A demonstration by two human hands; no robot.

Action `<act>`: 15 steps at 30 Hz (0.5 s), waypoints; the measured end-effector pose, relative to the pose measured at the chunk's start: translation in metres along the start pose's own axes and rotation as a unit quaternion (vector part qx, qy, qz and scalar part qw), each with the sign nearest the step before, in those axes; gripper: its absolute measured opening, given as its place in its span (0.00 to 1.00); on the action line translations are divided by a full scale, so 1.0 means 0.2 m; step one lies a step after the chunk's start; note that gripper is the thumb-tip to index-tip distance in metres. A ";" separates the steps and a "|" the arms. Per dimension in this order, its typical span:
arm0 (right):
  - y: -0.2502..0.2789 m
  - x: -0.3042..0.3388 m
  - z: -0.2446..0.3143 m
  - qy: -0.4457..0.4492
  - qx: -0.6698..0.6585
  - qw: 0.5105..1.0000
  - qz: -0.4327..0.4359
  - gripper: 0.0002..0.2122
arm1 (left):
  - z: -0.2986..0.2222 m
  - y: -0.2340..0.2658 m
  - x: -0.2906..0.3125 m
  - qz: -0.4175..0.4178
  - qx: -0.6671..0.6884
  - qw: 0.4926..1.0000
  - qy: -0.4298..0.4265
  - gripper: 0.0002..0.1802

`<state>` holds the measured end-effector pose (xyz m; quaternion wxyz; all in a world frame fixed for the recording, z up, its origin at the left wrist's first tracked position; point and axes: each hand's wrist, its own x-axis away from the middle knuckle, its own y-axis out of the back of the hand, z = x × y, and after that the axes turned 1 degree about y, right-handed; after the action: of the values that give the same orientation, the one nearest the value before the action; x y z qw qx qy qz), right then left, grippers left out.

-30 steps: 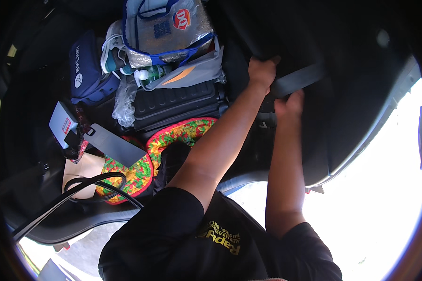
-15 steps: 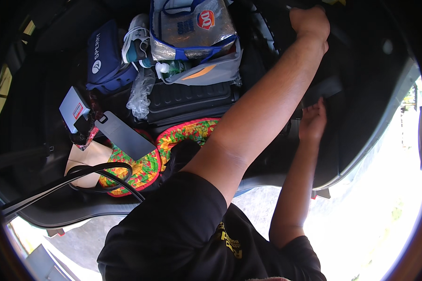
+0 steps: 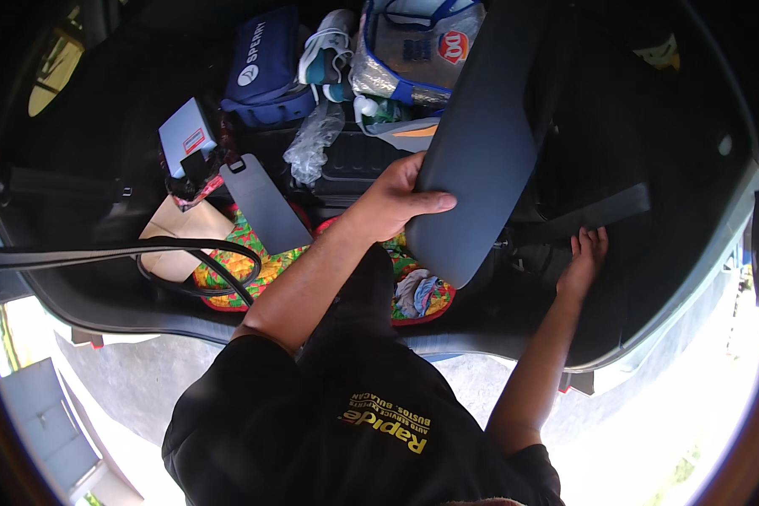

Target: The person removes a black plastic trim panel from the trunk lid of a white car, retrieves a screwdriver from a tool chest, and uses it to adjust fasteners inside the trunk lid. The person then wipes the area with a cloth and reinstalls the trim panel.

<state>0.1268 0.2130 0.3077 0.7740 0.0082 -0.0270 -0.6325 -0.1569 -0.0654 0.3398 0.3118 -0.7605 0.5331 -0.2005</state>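
Note:
My left hand point(image 3: 401, 198) grips the near part of a long dark grey trim panel point(image 3: 479, 160), thumb on its top face and fingers hidden behind its left edge. The panel stands tilted across the right half of a car's boot, its far end running up into shadow. At the boot's right side, my right hand point(image 3: 586, 261) has its fingers stretched out, the tips at the lower edge of a black strip-like piece point(image 3: 603, 211). It does not appear to hold that piece.
Left of the panel sit a silver cooler bag point(image 3: 388, 59), sneakers point(image 3: 327, 51), a blue pouch point(image 3: 266, 63), crumpled clear plastic point(image 3: 314, 143), a light blue box point(image 3: 188, 135), a grey flat plate point(image 3: 261, 202) and colourful quilted cloth point(image 3: 219, 282). A black rubber seal point(image 3: 101, 255) loops at the left.
My left hand has come back from the far right side and now holds the grey panel, which covers part of the cooler bag. The view has shifted; my right hand stays at the right side.

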 end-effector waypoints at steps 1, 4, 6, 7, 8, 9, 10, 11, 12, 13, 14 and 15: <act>0.00 0.02 0.00 -0.005 0.004 1.000 0.009 0.35 | -0.04 0.08 0.16 -0.006 0.005 1.000 0.012 0.27; 0.00 0.05 -0.03 -0.002 -0.001 0.999 0.037 0.35 | -0.17 0.24 0.63 -0.085 -0.072 0.994 -0.003 0.29; 0.02 0.08 -0.08 0.011 0.010 0.999 0.049 0.35 | -0.24 0.29 0.89 -0.149 -0.085 0.985 -0.024 0.29; 0.02 0.10 -0.11 0.020 0.027 0.998 0.048 0.35 | -0.28 0.32 1.00 -0.177 -0.093 0.979 -0.038 0.29; 0.03 0.12 -0.15 0.025 0.043 0.998 0.035 0.34 | -0.30 0.36 1.08 -0.216 -0.095 0.970 -0.058 0.28; 0.04 0.14 -0.20 0.013 0.046 0.997 0.058 0.34 | -0.32 0.40 1.14 -0.243 -0.101 0.962 -0.068 0.27; 0.04 0.18 -0.25 -0.002 0.047 0.997 0.068 0.34 | -0.34 0.46 1.18 -0.265 -0.106 0.955 -0.078 0.26; 0.04 0.21 -0.31 -0.020 0.041 0.996 0.071 0.33 | -0.36 0.52 1.20 -0.281 -0.111 0.949 -0.089 0.26; 0.05 0.26 -0.37 -0.039 0.034 0.995 0.083 0.34 | -0.37 0.59 1.21 -0.299 -0.111 0.942 -0.101 0.25; 0.06 0.31 -0.43 -0.057 0.040 0.992 0.108 0.33 | -0.38 0.66 1.20 -0.311 -0.106 0.938 -0.114 0.24; 0.06 0.36 -0.48 -0.078 0.039 0.989 0.121 0.33 | -0.40 0.73 1.18 -0.321 -0.127 0.930 -0.126 0.22; 0.07 0.42 -0.54 -0.081 0.053 0.985 0.145 0.32 | -0.40 0.81 1.16 -0.328 -0.129 0.926 -0.139 0.21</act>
<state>0.1634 0.1311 0.2037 0.8511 -0.0062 -0.1234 -0.5103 -0.2370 -0.3408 0.2804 0.1992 -0.9466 0.2265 -0.1136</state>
